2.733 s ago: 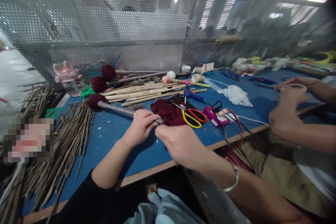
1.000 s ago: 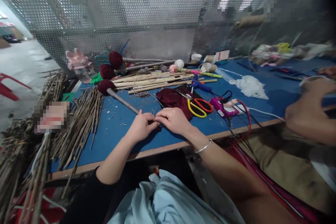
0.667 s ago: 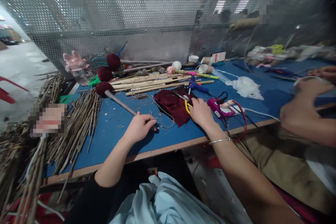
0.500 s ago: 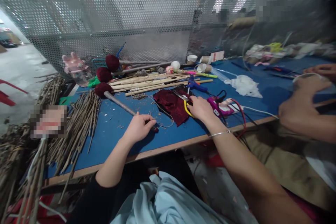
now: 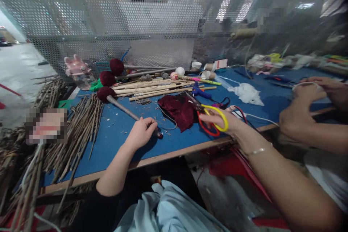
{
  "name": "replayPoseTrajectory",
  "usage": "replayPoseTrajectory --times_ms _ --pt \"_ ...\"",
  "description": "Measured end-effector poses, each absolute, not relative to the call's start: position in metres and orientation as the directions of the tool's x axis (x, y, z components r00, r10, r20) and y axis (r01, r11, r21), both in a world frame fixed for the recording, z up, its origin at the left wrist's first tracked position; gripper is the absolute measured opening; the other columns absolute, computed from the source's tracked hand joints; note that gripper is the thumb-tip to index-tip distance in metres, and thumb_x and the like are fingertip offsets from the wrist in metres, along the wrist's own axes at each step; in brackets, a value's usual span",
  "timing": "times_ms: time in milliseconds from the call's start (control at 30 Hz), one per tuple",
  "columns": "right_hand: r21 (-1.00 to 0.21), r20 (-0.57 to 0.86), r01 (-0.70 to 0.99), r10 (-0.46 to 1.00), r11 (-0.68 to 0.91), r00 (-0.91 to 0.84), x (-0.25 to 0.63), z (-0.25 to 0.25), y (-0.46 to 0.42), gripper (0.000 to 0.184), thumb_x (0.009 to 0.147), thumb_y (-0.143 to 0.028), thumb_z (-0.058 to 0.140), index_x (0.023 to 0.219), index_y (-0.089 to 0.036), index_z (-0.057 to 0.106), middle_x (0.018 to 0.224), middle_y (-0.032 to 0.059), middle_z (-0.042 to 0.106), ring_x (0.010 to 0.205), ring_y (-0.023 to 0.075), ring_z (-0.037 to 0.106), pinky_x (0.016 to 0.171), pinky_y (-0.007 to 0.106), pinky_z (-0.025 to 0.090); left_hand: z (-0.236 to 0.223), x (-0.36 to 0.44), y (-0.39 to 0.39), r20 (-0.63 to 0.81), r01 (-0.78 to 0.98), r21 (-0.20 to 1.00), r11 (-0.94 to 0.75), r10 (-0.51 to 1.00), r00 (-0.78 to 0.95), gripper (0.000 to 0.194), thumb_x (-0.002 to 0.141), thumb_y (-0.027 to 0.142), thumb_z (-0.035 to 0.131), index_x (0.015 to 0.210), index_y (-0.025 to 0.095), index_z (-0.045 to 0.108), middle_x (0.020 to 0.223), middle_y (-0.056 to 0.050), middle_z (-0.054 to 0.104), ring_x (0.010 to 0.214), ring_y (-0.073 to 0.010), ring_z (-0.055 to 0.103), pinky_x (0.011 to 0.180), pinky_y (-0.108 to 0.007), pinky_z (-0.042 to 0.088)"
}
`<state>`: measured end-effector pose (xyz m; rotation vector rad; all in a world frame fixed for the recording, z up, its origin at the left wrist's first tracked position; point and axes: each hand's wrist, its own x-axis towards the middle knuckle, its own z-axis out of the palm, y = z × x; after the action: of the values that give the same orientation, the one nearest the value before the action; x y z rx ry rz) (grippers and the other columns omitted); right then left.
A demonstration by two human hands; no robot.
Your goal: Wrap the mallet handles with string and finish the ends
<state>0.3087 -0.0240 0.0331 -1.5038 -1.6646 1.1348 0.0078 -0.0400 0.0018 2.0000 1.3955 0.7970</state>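
Note:
My left hand (image 5: 141, 132) is closed around the lower part of a grey-wrapped stick (image 5: 122, 107). A dark red ball (image 5: 105, 94) tops its far end, and a small dark red tip shows past my fingers. In my right hand (image 5: 236, 122) is a pair of scissors (image 5: 223, 116) with one yellow and one red handle loop, raised above the table's front part, blades pointing away to the left. Between my hands lies a crumpled dark red cloth (image 5: 176, 110), with a thin string along its left side. The scissors' blades overlap the cloth's right edge in view.
Behind the cloth lies a blue glue gun (image 5: 200, 91). Bare wooden sticks (image 5: 152, 88) and two more ball-topped sticks are farther back. Thin twigs (image 5: 73, 134) pile up at left. White fluff (image 5: 248, 94) lies at right, near a co-worker's hands (image 5: 301, 105). A perforated metal screen (image 5: 152, 18) stands behind.
My right hand has lifted the scissors from beside the cloth and moved right, toward me; both handle loops now show. My left hand stays on the stick almost unmoved. The view has shifted slightly.

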Motion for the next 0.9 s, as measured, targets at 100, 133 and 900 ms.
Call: replayPoseTrajectory --times_ms 100,133,900 --pt "-0.965 -0.261 0.12 0.904 -0.234 -0.34 0.306 0.021 -0.076 0.059 0.064 -0.03 0.071 0.117 -0.018 0.051 0.066 -0.0024 0.051 0.051 0.0106 0.051 0.052 0.025 0.045 0.005 0.013 -0.038 0.134 0.609 0.753 -0.25 0.964 0.23 0.027 0.088 0.034 0.039 0.073 0.021 0.057 0.073 0.001 0.07 0.072 -0.0165 0.064 0.094 -0.039 0.04" --pt "-0.945 -0.315 0.047 0.86 -0.323 -0.401 0.304 0.015 -0.092 0.06 0.065 -0.029 0.07 0.12 -0.019 0.049 0.068 -0.0009 0.052 0.054 0.0119 0.054 0.055 0.027 0.047 0.005 0.014 -0.038 0.131 0.607 0.756 -0.243 0.966 0.223 0.026 0.088 0.033 0.038 0.073 0.021 0.056 0.074 0.0 0.071 0.072 -0.0168 0.064 0.091 -0.038 0.042" --pt "-0.764 -0.543 -0.057 0.687 -0.643 -0.483 0.239 0.011 -0.071 0.036 0.088 -0.05 0.044 0.096 -0.017 0.055 0.06 -0.0022 0.052 0.042 0.0084 0.05 0.035 0.019 0.046 -0.001 -0.004 -0.036 0.036 0.013 0.999 -0.041 0.963 0.267 0.037 0.079 0.046 0.058 0.092 0.013 0.068 0.101 -0.011 0.067 0.094 -0.0233 0.063 0.088 -0.036 0.045"
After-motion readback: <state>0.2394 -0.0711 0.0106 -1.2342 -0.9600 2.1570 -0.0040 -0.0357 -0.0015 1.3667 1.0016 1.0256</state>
